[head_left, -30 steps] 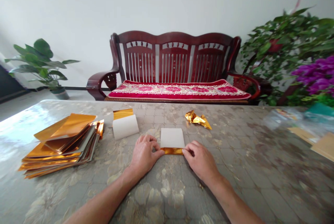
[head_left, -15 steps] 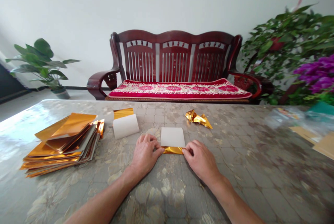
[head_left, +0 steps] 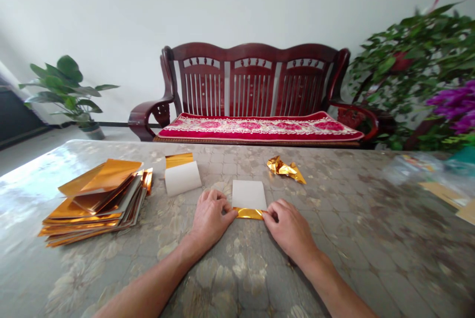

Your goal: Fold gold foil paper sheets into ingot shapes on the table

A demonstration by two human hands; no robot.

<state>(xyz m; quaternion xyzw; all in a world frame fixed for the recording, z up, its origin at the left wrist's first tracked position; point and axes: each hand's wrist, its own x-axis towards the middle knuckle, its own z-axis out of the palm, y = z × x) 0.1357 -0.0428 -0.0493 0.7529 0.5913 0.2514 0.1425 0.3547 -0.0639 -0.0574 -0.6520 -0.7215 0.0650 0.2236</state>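
Gold foil sheet (head_left: 249, 202), white side up, pinched at its near folded edge between your two hands on the table (head_left: 334, 239).

Your left hand (head_left: 210, 216) nips the left end of the gold fold with thumb and forefinger closed on it; your right hand (head_left: 289, 226) nips the right end the same way, so the sheet lies between both grips and extends away from you, flat on the table. A stack of gold sheets (head_left: 94, 199) sits well apart to the left, a half-folded sheet (head_left: 181, 174) near it, and a crumpled gold piece (head_left: 286, 168) lies beyond the right hand, apart from it.
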